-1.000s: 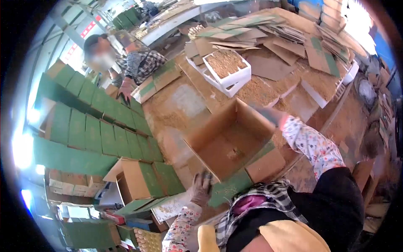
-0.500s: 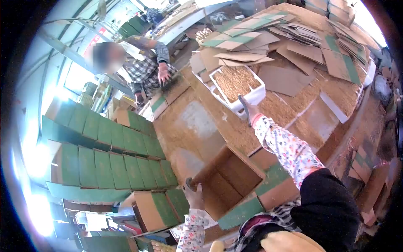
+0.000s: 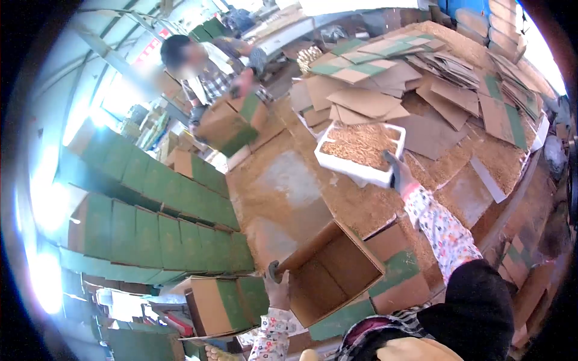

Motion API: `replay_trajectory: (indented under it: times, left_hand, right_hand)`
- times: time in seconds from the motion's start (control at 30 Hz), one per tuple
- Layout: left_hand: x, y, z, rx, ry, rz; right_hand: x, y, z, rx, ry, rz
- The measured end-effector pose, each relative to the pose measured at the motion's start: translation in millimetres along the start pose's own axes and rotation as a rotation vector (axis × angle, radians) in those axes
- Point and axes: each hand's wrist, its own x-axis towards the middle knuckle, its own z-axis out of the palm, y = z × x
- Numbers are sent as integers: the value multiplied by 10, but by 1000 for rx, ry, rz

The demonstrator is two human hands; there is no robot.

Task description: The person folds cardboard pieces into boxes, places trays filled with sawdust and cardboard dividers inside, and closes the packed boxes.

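Note:
An open cardboard box (image 3: 328,271) lies in front of me on the table, its inside bare and its flaps spread. My left hand (image 3: 277,287) grips the box's left edge, fingers curled over the rim. With my right hand (image 3: 398,171) I hold the near right corner of a white tray (image 3: 355,167) filled with brown, sawdust-like crumbs (image 3: 361,144). The tray is tilted slightly and sits beyond the box.
Across the table, a co-worker (image 3: 208,75) handles another box (image 3: 232,126). Rows of green boxes (image 3: 144,234) stand at the left. Flattened cardboard (image 3: 373,72) is heaped at the back. Loose crumbs (image 3: 361,207) cover parts of the table.
My right hand has moved from the box to the white tray, which has shifted and turned. My left hand has moved up the box's edge. The co-worker has taken hold of a box.

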Motion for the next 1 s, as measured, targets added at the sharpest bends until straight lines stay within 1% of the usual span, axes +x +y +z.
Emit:
replay_trajectory:
  times: [0.07,0.1,0.17,0.2,0.27,0.3,0.33,0.37,0.4,0.43,0.5,0.53,0.57,0.6,0.63,0.73,0.77,0.83,0.9,0.93,1.0]
  left_hand:
    - [40,-147,-31,-563,54,-214]
    - [241,-905,-140,-867,-7,-365]
    - [367,-698,-183,-305,-346,48]
    - [344,-572,-138,-403,-422,-33]
    - [508,-403,-52,-599,-539,-264]
    - [670,-292,-56,-660,-626,-363]
    - [742,-257,-35,-675,-657,-372]
    - [763,-213,-5,-679,-660,-350]
    - [719,-176,43,-652,-621,-292]
    - [608,-170,137,-576,-531,-198]
    - [485,-159,136,-485,-437,-103]
    - [442,-180,97,-446,-398,-69]
    - [396,-195,75,-407,-372,-44]
    - [367,-177,58,-351,-344,-9]
    - [325,-154,43,-285,-305,18]
    - [294,-6,90,-36,-178,102]
    - [290,30,90,25,-139,122]
    - [295,69,58,116,-66,153]
    - [277,37,7,195,-24,167]
    - [270,31,-22,237,-23,167]
    - [202,58,-21,353,-21,153]
  right_hand:
    - [-522,-290,127,240,-179,301]
    - [-928,-461,230,130,-201,261]
    - [-1283,-551,232,173,-293,393]
    - [-1320,-565,115,324,-358,577]
    - [-1594,-731,224,33,-352,590]
    - [-1744,-832,353,-176,-376,525]
    - [-1876,-910,497,-384,-396,452]
    - [-1975,-944,641,-448,-454,464]
    - [-2044,-923,792,-592,-507,396]
    - [-2075,-851,865,-648,-511,373]
    - [-2015,-557,907,-806,-473,361]
    - [-2135,-579,990,-783,-606,364]
    - [-2061,-471,935,-836,-685,317]
    - [-2078,-439,1039,-887,-769,264]
    - [-2163,-520,1103,-882,-857,207]
    - [-2071,-455,1001,-886,-769,139]
    - [-2110,-511,1057,-864,-815,143]
    - [-2672,-844,1426,-1193,-714,241]
    - [-2714,-722,1301,-1424,-706,103]
    - [-2515,-281,848,-1488,-756,-68]
    - [-2025,500,58,-1235,-741,15]
